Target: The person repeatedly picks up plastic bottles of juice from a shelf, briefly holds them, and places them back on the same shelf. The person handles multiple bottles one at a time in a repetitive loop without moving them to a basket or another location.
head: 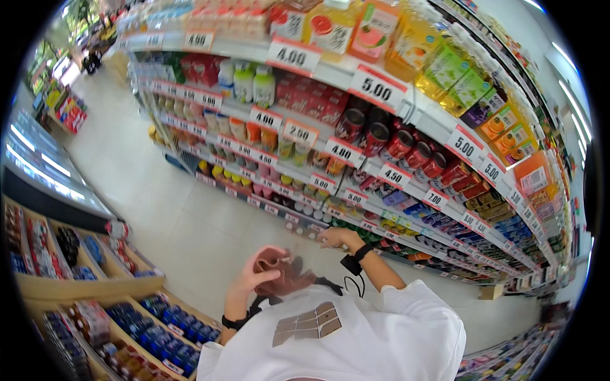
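My left hand [261, 274] grips a brown cloth [286, 278] with a gathered edge, perhaps a small drawstring bag, in front of my white T-shirt. Further right, my right hand [336, 237] reaches forward near the lowest shelves of the drinks rack, its fingers bent downward; whether it holds anything cannot be made out. Dark bands circle both wrists, and a small black box [351, 264] with a cable hangs by the right one. Bottles and cans fill the shelves ahead, among them red cans [399, 144] and orange juice bottles [500, 121].
The long shelf rack [286, 188] with price tags curves across the front and right. Wooden bins [90, 288] of bottled and canned drinks stand at the lower left, beside a glass-topped chiller [43, 157]. A tiled aisle floor [190, 214] runs between them.
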`<state>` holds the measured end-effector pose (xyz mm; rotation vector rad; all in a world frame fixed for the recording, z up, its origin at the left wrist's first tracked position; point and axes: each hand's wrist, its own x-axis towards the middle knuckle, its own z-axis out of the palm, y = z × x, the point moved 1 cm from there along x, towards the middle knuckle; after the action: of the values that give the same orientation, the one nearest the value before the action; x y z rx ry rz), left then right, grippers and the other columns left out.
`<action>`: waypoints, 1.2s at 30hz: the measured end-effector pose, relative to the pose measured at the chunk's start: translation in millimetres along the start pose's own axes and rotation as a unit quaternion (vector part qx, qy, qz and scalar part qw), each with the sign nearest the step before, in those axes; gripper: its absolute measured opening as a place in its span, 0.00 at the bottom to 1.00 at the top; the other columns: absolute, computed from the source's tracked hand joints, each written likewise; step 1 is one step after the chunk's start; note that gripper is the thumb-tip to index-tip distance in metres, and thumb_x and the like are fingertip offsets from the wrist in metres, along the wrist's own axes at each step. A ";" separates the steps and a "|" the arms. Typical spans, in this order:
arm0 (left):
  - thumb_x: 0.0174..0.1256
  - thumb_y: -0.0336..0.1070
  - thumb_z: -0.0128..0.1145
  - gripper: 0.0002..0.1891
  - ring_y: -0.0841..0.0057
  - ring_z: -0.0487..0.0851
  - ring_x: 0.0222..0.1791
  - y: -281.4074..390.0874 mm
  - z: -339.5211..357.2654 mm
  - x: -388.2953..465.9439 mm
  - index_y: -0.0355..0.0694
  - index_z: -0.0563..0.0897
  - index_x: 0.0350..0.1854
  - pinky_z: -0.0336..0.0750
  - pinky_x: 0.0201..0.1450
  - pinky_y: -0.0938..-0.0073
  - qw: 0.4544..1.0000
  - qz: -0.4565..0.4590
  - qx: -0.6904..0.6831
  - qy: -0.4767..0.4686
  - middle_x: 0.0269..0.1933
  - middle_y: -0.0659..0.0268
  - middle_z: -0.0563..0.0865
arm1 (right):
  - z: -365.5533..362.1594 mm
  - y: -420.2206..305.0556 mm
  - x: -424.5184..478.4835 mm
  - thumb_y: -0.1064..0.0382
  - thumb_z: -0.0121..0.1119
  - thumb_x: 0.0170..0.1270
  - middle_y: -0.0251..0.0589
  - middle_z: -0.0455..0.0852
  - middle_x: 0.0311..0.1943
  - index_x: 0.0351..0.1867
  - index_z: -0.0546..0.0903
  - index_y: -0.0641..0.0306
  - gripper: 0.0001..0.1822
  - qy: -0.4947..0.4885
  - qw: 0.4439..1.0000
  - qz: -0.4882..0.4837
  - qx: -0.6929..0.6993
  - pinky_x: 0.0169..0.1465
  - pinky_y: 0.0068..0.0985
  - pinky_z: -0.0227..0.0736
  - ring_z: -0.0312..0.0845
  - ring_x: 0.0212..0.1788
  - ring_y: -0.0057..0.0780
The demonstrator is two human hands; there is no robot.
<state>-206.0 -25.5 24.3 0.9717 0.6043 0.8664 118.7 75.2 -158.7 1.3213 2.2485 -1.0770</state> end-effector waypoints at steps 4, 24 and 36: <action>0.58 0.29 0.68 0.24 0.75 0.78 0.59 -13.9 1.1 -26.1 0.40 0.78 0.58 0.69 0.62 0.73 0.997 -0.039 -0.067 0.009 0.56 0.66 0.83 | 103.5 58.2 7.1 0.47 0.64 0.62 0.44 0.90 0.43 0.53 0.83 0.61 0.24 -0.002 0.995 -0.041 0.094 0.52 0.35 0.78 0.85 0.47 0.42; 0.59 0.23 0.68 0.25 0.79 0.77 0.58 -243.9 -51.5 -120.7 0.34 0.76 0.60 0.72 0.59 0.76 0.891 -0.071 -0.421 0.155 0.58 0.64 0.79 | 238.5 101.5 226.1 0.53 0.76 0.50 0.53 0.83 0.46 0.53 0.77 0.66 0.31 0.131 0.988 0.084 -0.006 0.56 0.39 0.73 0.78 0.51 0.51; 0.48 0.15 0.72 0.29 0.59 0.74 0.66 -372.1 -88.3 -46.5 0.32 0.77 0.56 0.69 0.67 0.59 0.786 -0.116 -0.559 0.238 0.63 0.46 0.75 | 323.6 208.8 493.5 0.48 0.74 0.50 0.55 0.73 0.56 0.62 0.69 0.59 0.40 0.057 0.984 0.143 -0.089 0.57 0.46 0.74 0.75 0.57 0.56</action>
<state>-167.9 -132.2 -343.9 -0.4217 0.4824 1.0335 6.5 195.7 -762.7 1.6006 2.0912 -0.6996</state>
